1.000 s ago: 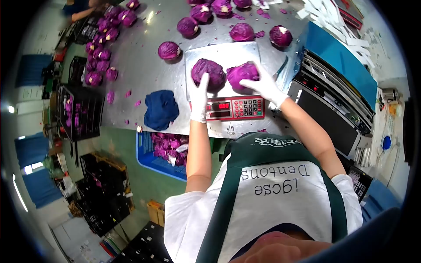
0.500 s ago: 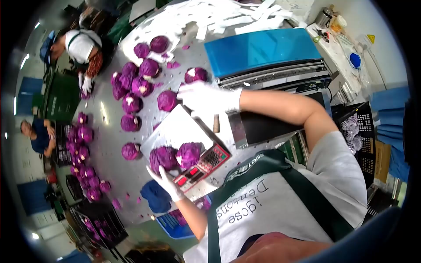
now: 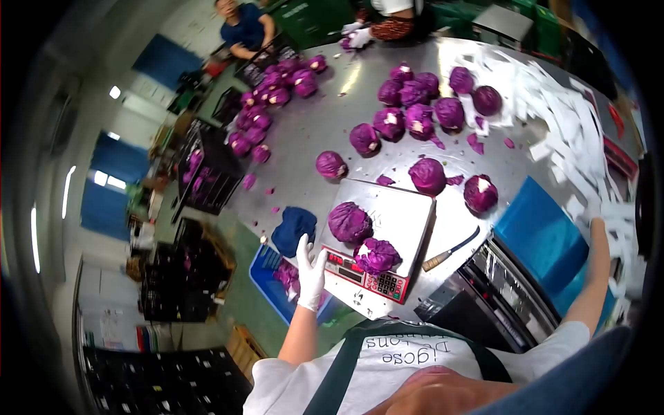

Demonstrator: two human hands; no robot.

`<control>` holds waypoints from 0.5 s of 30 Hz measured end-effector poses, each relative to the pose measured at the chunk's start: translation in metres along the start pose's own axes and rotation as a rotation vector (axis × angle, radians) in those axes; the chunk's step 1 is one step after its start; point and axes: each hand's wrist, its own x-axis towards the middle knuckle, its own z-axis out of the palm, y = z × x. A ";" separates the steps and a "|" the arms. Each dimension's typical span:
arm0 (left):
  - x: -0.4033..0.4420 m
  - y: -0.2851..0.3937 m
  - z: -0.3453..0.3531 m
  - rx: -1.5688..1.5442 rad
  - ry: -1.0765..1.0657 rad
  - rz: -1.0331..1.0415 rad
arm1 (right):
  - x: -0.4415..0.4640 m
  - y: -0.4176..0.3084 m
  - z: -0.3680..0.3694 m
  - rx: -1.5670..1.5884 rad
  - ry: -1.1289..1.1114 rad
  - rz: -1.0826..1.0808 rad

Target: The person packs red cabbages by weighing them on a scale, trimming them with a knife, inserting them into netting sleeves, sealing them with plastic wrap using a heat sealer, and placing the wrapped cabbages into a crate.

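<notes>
Two red cabbages, one rounder [image 3: 349, 223] and one with its pale cut base showing [image 3: 377, 256], rest on the white plate of a red digital scale [image 3: 398, 197]. My left hand [image 3: 311, 275], in a white glove, is just left of the scale's display, its fingers apart and nothing in them. A dark blue cloth [image 3: 294, 232] lies beside it. My right hand [image 3: 585, 207], also gloved, is stretched out to the far right, over a heap of white strips [image 3: 546, 131]. Its fingers blend into the strips, so its grip is unclear.
A curved knife [image 3: 453, 249] lies right of the scale, near a machine with a blue cover [image 3: 529, 214]. Several cabbages [image 3: 418, 121] sit further back on the metal table [image 3: 311, 128]. A blue basket [image 3: 259, 273] stands below its edge. Two other people are at the far side.
The view has turned to the left. My left hand has come off the cabbage on the scale. My right hand has moved from beside a loose cabbage to the white strips.
</notes>
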 end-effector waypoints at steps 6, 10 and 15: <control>-0.015 0.024 0.006 -0.020 -0.064 0.025 | 0.000 -0.048 -0.016 -0.092 -0.097 -0.018; -0.003 0.037 0.018 0.031 -0.154 0.230 | -0.023 -0.080 -0.021 0.025 0.035 -0.018; -0.001 0.077 0.046 -0.119 -0.279 0.398 | -0.070 -0.119 -0.046 0.314 0.540 -0.082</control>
